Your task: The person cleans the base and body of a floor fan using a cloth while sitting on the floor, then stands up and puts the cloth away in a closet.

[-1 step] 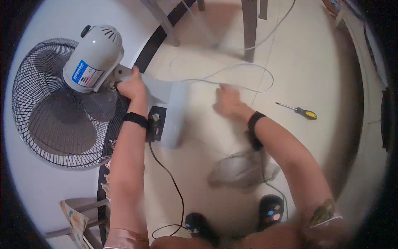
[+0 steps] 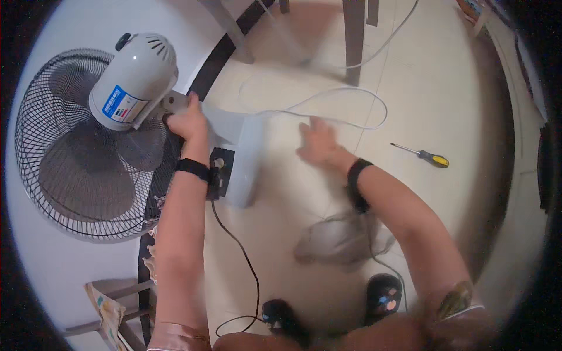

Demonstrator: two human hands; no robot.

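Note:
A desk fan (image 2: 137, 73) with a light grey motor housing and a dark wire guard is on the left, tipped so that its pale base (image 2: 249, 158) faces the middle of the floor. My left hand (image 2: 188, 121) is wrapped round the fan's neck, just below the motor housing. A dark control panel (image 2: 222, 169) shows beside my left wrist. My right hand (image 2: 319, 142) hovers to the right of the base, fingers apart and slightly blurred, with nothing in it. Close to its fingertips runs a looped white cable (image 2: 351, 123).
A screwdriver (image 2: 432, 158) with a yellow and black handle lies on the tiles at the right. Below my right wrist sits a crumpled see-through plastic bag (image 2: 333, 240). A black cord (image 2: 244, 254) trails toward my feet. Grey furniture legs (image 2: 353, 50) stand at the back.
My right hand has shifted slightly left, toward the fan's base. The fan guard has tilted a little; my left hand keeps its grip on the neck.

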